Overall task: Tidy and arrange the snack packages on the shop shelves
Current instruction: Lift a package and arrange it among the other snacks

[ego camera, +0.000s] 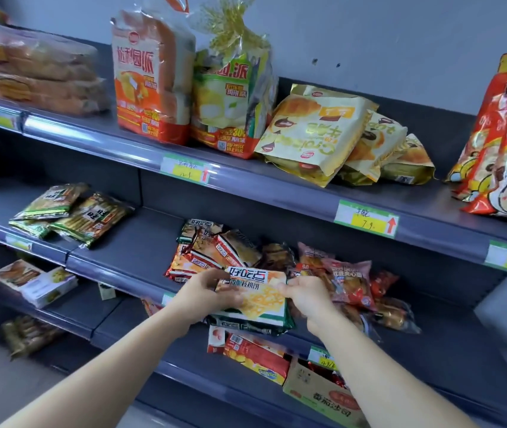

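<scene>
A white and green biscuit packet with yellow crackers printed on it is held flat over the front edge of the middle shelf. My left hand grips its left side and my right hand pinches its right edge. Under it lies a second green packet. Behind, several orange biscuit packets lie in a loose heap. To the right, red and pink snack bags are piled untidily.
The top shelf carries bread bags, yellow croissant bags and red rice-cracker bags. Green cracker packets lie at the middle shelf's left. Below are a red packet, a cardboard box and white boxes.
</scene>
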